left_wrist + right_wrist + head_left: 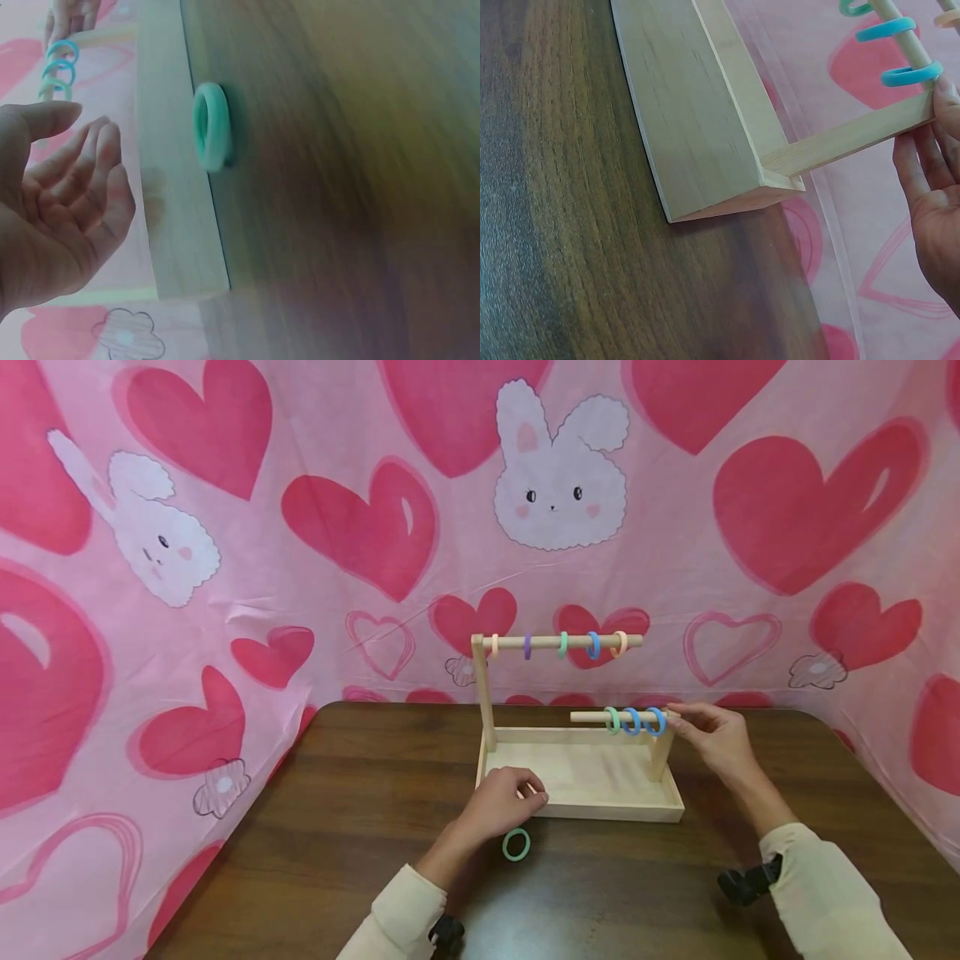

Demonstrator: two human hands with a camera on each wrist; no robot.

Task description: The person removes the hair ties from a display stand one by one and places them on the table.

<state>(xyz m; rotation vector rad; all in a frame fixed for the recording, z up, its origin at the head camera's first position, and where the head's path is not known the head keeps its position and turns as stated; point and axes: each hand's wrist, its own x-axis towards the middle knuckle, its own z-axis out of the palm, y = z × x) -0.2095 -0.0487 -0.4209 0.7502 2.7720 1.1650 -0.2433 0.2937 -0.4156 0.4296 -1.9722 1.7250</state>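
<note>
On the surface point(337, 827), nearest of all, one loose green ring point(217, 131) was seen lying near the front edge of the tray point(615, 812), towards its left corner. Above that edge, the left hand point(501, 802) was held with thumb and fingers slightly apart, and nothing was gripped by it. At the tray's right edge, the top of the short post point(662, 756) was held between thumb and fingers by the right hand point(716, 743). On the lower rod point(588, 717), one green and two blue rings point(911, 77) were carried. Farther back, five rings point(527, 647) were hung on the upper rod point(510, 642). The work was judged nearly completed: eight rings were placed, and only the loose one was left.
</note>
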